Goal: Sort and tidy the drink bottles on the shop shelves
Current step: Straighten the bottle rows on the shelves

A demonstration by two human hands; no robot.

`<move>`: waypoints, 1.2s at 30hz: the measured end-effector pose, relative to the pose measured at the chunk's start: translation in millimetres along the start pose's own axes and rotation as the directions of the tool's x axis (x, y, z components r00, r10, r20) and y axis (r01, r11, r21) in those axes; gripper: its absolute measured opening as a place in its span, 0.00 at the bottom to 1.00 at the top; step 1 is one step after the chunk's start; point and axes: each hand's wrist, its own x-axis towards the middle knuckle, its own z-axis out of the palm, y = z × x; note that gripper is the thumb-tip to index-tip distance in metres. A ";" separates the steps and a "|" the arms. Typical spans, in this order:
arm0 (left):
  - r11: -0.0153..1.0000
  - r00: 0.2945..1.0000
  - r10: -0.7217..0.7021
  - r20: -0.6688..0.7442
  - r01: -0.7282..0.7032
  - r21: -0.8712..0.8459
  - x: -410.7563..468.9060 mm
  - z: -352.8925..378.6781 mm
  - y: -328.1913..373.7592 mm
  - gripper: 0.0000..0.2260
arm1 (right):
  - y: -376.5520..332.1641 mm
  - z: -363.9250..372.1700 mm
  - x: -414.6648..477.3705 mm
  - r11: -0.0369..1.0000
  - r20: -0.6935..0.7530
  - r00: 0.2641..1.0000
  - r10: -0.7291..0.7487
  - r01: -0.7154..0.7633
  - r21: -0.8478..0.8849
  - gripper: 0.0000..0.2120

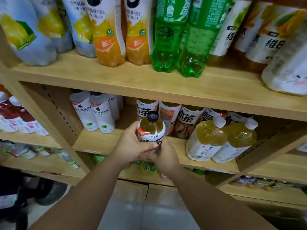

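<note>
Our two forearms reach in from below, and both hands are closed round one tea bottle (pixel 150 130). The left hand (pixel 131 146) wraps its label from the left, and the right hand (pixel 166 156) grips it lower down on the right. We hold it black cap up, just in front of the edge of the middle shelf (pixel 103 140), not yet set down.

We judge the sorting well along: the kinds we can see stand grouped, and the bottle in hand is what is left here. It looks to match the dark-label tea bottles (pixel 189 120) just beyond the right hand. A bare gap on the board lies just beyond the left hand, beside that row.

Counting:
- one bottle in hand
- at least four dark-label teas in front, perhaps a fifth half hidden
- two white-capped tea bottles (pixel 206 138) right of the right hand
- two white bottles (pixel 103 115) beyond and left of the left hand, with more behind that we cannot count

On the upper shelf (pixel 116 77), above the hands, stand three pale blue lemon bottles (pixel 33 52), two orange bottles (pixel 108 34) and two green bottles (pixel 167 39).
</note>
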 end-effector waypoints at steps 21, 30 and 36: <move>0.980 0.969 0.027 -0.246 0.023 0.199 7.1 -3.5 -12.0 0.30 | -14.3 -11.5 25.0 0.998 0.015 0.999 0.032 -0.031 -0.051 0.37; 0.941 0.824 0.327 -0.463 -0.238 0.242 -49.9 81.1 34.7 0.22 | 18.6 -122.3 -58.1 0.988 -0.176 0.974 -0.142 0.128 -0.091 0.07; 0.908 0.983 0.181 0.017 -0.174 0.382 -25.5 148.3 67.8 0.35 | 28.8 -197.8 -71.1 0.855 -0.381 0.798 -0.467 0.296 -0.426 0.09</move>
